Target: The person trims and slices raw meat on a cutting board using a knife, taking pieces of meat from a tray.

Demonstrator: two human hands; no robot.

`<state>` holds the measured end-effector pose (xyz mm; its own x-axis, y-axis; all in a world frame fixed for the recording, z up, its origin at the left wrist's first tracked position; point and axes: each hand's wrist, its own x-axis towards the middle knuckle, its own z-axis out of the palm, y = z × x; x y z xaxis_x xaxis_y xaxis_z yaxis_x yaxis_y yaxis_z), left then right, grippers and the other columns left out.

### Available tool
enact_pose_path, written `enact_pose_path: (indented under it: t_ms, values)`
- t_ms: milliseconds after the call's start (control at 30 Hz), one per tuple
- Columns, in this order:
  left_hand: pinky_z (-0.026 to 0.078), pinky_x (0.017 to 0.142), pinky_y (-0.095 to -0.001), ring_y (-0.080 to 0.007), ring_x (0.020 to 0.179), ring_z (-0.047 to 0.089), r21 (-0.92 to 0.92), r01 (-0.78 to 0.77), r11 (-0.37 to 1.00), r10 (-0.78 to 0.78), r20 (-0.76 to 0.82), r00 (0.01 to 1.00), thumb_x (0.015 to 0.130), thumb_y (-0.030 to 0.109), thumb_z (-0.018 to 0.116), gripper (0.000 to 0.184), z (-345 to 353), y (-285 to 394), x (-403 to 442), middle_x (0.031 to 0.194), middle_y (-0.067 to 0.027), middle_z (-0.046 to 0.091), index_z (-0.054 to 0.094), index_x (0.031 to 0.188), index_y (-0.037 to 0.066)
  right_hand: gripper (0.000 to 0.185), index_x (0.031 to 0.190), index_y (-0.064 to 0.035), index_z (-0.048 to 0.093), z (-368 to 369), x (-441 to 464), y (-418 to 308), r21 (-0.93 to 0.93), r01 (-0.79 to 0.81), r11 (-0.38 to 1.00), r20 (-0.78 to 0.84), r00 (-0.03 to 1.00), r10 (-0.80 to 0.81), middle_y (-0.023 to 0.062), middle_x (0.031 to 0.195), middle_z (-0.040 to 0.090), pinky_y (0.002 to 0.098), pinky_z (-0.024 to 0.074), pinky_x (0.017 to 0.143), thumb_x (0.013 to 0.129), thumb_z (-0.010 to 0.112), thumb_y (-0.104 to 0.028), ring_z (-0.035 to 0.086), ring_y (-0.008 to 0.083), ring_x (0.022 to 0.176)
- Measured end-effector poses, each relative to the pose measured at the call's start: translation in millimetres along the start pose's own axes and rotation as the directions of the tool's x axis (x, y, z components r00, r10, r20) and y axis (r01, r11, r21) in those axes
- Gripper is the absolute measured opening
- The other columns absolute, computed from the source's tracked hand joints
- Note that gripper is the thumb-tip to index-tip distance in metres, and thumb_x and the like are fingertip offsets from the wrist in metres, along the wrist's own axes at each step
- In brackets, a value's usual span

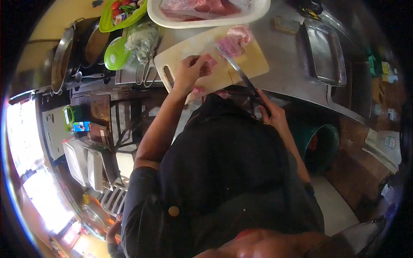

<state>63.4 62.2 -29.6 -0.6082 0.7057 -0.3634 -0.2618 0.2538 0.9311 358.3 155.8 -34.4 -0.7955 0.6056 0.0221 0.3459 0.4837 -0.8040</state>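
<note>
Your left hand (186, 76) is over the cutting board (257, 60), thumb and fingers pinched on a small piece of meat (209, 65), which pokes out from the fingertips towards the middle of the board. The larger chunk of meat (234, 43) lies on the board beyond that hand and to its right, apart from it, near the far edge. Your right hand (272, 113) is wrapped around the handle of the knife (241, 74), off the board's near side, and the blade slants up and left so its tip meets the chunk's near-left side. A little scrap (198, 90) sits below your left hand by the near edge. The chunk looks raw and moist, deeper pink in its lower part, with paler, whitish folds at the top; the pinched piece is a flat, smooth-looking pink.
</note>
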Motion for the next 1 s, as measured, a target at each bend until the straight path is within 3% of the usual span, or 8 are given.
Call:
enact_pose_path:
  t_ms: [33,133,233,333,433,600,700,1000]
  values:
    - [0.052,0.057,-0.0285,-0.0121,0.062,0.064,-0.134,0.048,0.99,-0.053,-0.039,0.998,0.088,0.017,0.06,0.024,3,2,-3,0.066,-0.008,0.064,0.063,0.096,-0.006,0.057,0.139,-0.0236,0.045,-1,0,-2,-0.001,-0.018,1.0,0.006,1.0,0.018,0.0203,0.11,0.063,0.0361,0.0506,0.079,0.087,0.064,-0.01,0.065,0.0326,0.093]
    - [0.053,0.063,-0.0286,-0.0157,0.067,0.066,0.512,-0.114,0.852,0.099,0.056,0.993,0.087,0.018,0.062,0.027,-22,-5,-7,0.075,-0.0114,0.066,0.063,0.102,-0.004,0.056,0.138,-0.0226,0.045,-2,1,-3,-0.012,-0.033,0.999,0.011,0.999,0.033,0.0202,0.111,0.063,0.0354,0.0505,0.08,0.087,0.063,-0.01,0.065,0.0325,0.094]
    - [0.052,0.069,-0.0343,-0.0259,0.077,0.066,0.764,-0.285,0.579,0.367,0.069,0.928,0.084,0.023,0.066,0.025,-33,-3,-15,0.085,-0.0122,0.068,0.067,0.097,0.002,0.057,0.139,-0.0232,0.045,-1,-2,4,-0.021,-0.011,1.0,0.016,1.0,0.012,0.0196,0.107,0.064,0.0354,0.0503,0.079,0.087,0.063,-0.009,0.065,0.0312,0.089]
    - [0.053,0.071,-0.0366,-0.0305,0.082,0.065,0.8,-0.445,0.402,0.614,0.125,0.779,0.079,0.014,0.066,0.017,-16,5,-11,0.086,-0.0132,0.065,0.069,0.094,0.007,0.057,0.138,-0.0243,0.046,-3,-5,2,0.029,-0.034,0.999,0.057,0.998,0.033,0.0185,0.099,0.064,0.0351,0.0502,0.075,0.086,0.064,-0.009,0.062,0.0298,0.08]
    - [0.052,0.072,-0.0414,-0.0337,0.082,0.062,0.785,-0.562,0.262,0.648,0.288,0.705,0.076,0.014,0.067,0.013,-20,-26,22,0.082,-0.0131,0.063,0.069,0.087,0.008,0.058,0.138,-0.0234,0.047,5,-5,5,0.058,-0.018,0.998,0.072,0.997,0.014,0.0157,0.09,0.063,0.0335,0.0493,0.07,0.085,0.063,-0.007,0.059,0.0271,0.073]
    - [0.051,0.07,-0.0429,-0.034,0.078,0.061,0.819,-0.489,0.3,0.544,0.274,0.793,0.076,0.015,0.066,0.01,-23,-31,14,0.08,-0.0144,0.061,0.066,0.083,0.007,0.061,0.138,-0.022,0.047,23,8,17,-0.09,0.034,0.995,0.249,0.968,-0.011,0.0106,0.076,0.055,0.0321,0.0461,0.068,0.082,0.061,-0.003,0.054,0.022,0.068]
    - [0.051,0.068,-0.0429,-0.034,0.076,0.061,0.814,-0.477,0.331,0.533,0.255,0.807,0.076,0.013,0.065,0.008,-17,-18,6,0.078,-0.0142,0.06,0.065,0.081,0.007,0.061,0.137,-0.0262,0.048,25,11,1,-0.121,0.059,0.991,0.187,0.982,-0.036,0.0095,0.07,0.046,0.0346,0.0457,0.063,0.082,0.061,-0.004,0.052,0.0235,0.064]
    - [0.051,0.068,-0.0443,-0.0353,0.076,0.061,0.803,-0.506,0.314,0.55,0.281,0.787,0.073,0.009,0.064,0.01,-15,-19,8,0.079,-0.0147,0.06,0.065,0.083,0.005,0.068,0.141,-0.0367,0.037,18,5,-12,-0.504,-0.002,0.864,0.143,0.986,0.086,0.0118,0.087,0.055,0.0449,0.0499,0.062,0.083,0.059,-0.008,0.061,0.0336,0.075]
